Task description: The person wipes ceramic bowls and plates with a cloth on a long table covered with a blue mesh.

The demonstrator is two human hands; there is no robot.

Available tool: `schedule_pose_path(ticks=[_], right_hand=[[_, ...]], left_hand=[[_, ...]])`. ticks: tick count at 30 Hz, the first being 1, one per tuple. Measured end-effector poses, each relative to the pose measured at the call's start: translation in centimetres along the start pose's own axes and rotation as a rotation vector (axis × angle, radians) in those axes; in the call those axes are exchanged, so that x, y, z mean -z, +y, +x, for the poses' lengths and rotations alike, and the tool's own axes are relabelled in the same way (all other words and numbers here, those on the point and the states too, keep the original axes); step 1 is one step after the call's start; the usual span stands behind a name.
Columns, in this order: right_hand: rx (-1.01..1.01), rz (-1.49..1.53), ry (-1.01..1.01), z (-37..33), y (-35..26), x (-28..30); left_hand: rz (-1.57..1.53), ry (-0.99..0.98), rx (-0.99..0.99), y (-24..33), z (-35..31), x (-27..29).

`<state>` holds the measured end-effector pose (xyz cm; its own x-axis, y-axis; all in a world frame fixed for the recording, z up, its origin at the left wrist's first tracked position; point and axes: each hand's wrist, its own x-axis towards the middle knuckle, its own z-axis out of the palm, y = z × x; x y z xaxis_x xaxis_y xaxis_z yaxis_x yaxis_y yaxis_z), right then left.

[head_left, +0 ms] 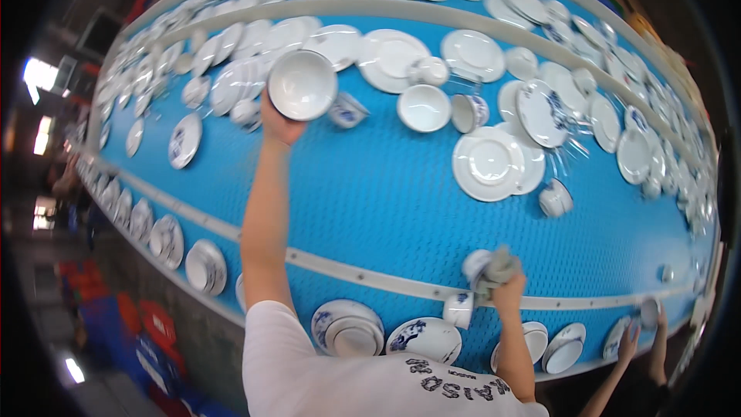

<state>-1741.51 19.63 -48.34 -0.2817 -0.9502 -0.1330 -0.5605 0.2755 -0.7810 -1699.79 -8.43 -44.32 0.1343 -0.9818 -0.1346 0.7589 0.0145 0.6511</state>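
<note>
My left arm reaches far over the blue belt [370, 224]. Its hand [282, 127] grips a white bowl [302, 85] by the side, with the bowl's inside turned up toward me. A blue-patterned cup [347, 111] lies tipped just to the right of that bowl. Close to my body, my right hand [509, 293] is closed on a crumpled grey-green cloth [502, 267]. The cloth presses against a small white cup [475, 264]; whether the fingers also hold this cup is hidden. A blue-and-white mug [458, 310] stands beside them at the white rail.
Plates, cups and bowls crowd the far side, including stacked plates [488, 162] and another bowl [424, 108]. A white rail [363, 276] divides off a near lane with dish stacks [349, 327]. Another person's hands [629, 340] work at the lower right. Red and blue crates [158, 324] stand lower left.
</note>
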Motion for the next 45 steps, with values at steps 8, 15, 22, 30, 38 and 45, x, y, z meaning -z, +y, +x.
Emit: schedule_pose_path(ticks=[8,15,22,30,38,45], right_hand=[[-0.019,0.149,0.044,-5.9,1.4,7.5],[0.323,-0.121,-0.594,-12.9,-1.7,8.3],[0.090,-0.047,-0.430,-11.8,-0.4,13.8],[-0.044,0.723,-0.410,-6.6,5.3,19.3],[0.783,-0.214,-0.129,-4.8,-5.3,19.8],[0.413,0.399,-0.193,-3.6,7.9,23.2]], left_hand=[[0.272,0.031,0.554,-1.7,-22.4,-0.1],[1.296,-1.160,0.694,-13.1,-32.5,-8.0],[2.105,0.224,-0.695,-8.2,-17.0,-5.4],[0.517,0.153,0.407,-10.2,-20.7,-7.4],[0.691,-0.378,0.473,-22.3,-36.1,-19.8],[0.964,-0.410,-0.629,-32.1,-45.7,-31.7]])
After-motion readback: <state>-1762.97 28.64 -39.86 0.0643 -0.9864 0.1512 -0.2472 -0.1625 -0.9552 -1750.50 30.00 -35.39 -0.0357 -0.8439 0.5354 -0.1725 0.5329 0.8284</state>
